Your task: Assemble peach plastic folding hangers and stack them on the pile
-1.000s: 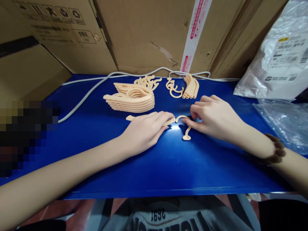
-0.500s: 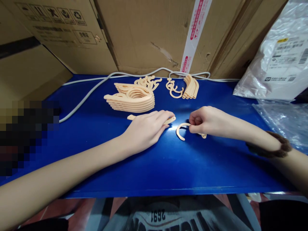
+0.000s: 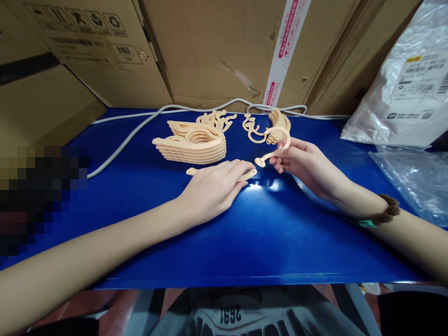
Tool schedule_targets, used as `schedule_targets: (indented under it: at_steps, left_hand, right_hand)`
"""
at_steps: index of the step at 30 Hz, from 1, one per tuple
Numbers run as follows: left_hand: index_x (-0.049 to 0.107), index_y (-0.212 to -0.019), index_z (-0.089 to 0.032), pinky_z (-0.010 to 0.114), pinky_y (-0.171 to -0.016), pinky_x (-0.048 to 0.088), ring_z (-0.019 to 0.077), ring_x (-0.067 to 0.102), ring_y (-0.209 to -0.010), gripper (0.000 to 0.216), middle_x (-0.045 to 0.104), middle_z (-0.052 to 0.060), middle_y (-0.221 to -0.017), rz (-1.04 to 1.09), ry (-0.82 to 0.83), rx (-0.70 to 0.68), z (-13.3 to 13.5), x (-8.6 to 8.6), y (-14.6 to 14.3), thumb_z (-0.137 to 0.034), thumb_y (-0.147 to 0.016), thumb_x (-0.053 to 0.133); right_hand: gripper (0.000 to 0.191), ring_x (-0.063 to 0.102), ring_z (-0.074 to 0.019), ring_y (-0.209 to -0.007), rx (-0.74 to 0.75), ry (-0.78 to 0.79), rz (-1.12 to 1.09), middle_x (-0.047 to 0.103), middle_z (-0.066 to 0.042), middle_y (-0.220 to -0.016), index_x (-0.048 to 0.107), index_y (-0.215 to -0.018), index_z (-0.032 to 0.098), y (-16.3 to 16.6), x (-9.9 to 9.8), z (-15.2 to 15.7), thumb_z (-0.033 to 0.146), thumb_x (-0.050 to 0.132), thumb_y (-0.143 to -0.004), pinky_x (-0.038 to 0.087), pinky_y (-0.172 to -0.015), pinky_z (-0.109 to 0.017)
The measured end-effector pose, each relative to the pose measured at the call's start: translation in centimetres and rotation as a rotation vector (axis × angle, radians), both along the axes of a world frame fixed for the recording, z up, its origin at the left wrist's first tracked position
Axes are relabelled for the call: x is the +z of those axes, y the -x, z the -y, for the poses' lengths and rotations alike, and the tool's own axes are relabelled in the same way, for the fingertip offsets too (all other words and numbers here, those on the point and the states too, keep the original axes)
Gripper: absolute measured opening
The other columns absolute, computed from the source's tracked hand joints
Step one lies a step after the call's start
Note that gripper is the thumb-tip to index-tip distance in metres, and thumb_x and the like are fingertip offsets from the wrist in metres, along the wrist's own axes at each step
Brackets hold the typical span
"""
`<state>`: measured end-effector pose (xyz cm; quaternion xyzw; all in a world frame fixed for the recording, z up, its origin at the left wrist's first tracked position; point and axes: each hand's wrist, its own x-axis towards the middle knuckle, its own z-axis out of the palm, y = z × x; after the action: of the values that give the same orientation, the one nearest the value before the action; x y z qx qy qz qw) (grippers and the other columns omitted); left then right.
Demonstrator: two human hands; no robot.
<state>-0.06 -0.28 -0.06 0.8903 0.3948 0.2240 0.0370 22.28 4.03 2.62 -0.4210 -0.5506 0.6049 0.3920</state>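
My left hand [image 3: 219,189] lies over a beige plastic hanger arm [image 3: 249,175] on the blue table, its fingers closed round it; both ends of the arm stick out. Between the thumb and fingers of my right hand [image 3: 301,161] is a beige hanger hook [image 3: 287,135]. The hook's curve points up and away, and its round flat base faces the near end of the hanger arm, a small gap apart. Behind my left hand sits a stack of beige hanger arms [image 3: 196,151]. Loose hooks [image 3: 219,122] lie behind that stack.
More hooks [image 3: 250,128] and a pile of curved hanger arms [image 3: 280,119] lie at the back, partly behind the held hook. A white cable [image 3: 122,151] runs along the table's rear. Cardboard boxes [image 3: 217,51] stand behind. On the right are a white parcel bag [image 3: 395,102] and clear plastic [image 3: 416,182].
My right hand has lifted the hook off the table and turned it, so its curve points up and its base faces the hanger arm. My left hand stays in place.
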Motion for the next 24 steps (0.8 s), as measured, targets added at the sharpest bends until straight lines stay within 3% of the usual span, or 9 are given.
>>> schedule_targets:
  at_steps: [7,13,18,24]
  left_hand:
    - [0.052,-0.122,-0.018,0.029,-0.08,0.052,0.0194,0.069,-0.098,0.022,0.069,0.004,-0.113,0.062,-0.008,0.024,0.1,-0.11,0.07,-0.025,-0.103,0.043]
    - [0.046,-0.129,-0.021,0.029,-0.077,0.054,0.0204,0.071,-0.099,0.028,0.071,0.004,-0.114,0.084,0.057,0.073,0.24,-0.16,0.13,-0.031,-0.103,0.042]
    - [0.044,-0.129,-0.022,0.029,-0.076,0.054,0.0204,0.071,-0.1,0.027,0.071,0.005,-0.114,0.095,0.069,0.047,0.38,-0.16,0.05,-0.032,-0.104,0.039]
    - [0.041,-0.131,-0.022,0.03,-0.072,0.053,0.0207,0.072,-0.094,0.029,0.073,0.003,-0.104,0.129,0.086,0.048,0.4,-0.31,0.08,-0.032,-0.105,0.035]
  right_hand:
    - [0.021,0.056,-0.0111,-0.067,0.053,0.009,-0.073,0.066,-0.001,-0.077,0.057,-0.095,0.017,0.04,-0.69,-0.05,0.019,0.069,-0.079,0.043,-0.064,-0.025]
    - [0.037,0.044,-0.01,-0.055,0.068,0.079,-0.143,0.048,0.007,-0.062,0.051,-0.112,0.019,0.55,-0.48,0.53,0.013,0.057,-0.076,0.037,-0.057,-0.025]
    - [0.052,0.044,-0.0113,-0.058,0.094,0.097,-0.15,0.052,0.005,-0.065,0.047,-0.128,0.019,0.62,-0.56,0.59,0.012,0.059,-0.078,0.036,-0.057,-0.025]
    - [0.053,0.045,-0.0113,-0.057,0.118,0.081,-0.142,0.055,0.005,-0.064,0.047,-0.13,0.019,0.56,-0.68,0.52,0.012,0.059,-0.08,0.037,-0.059,-0.025]
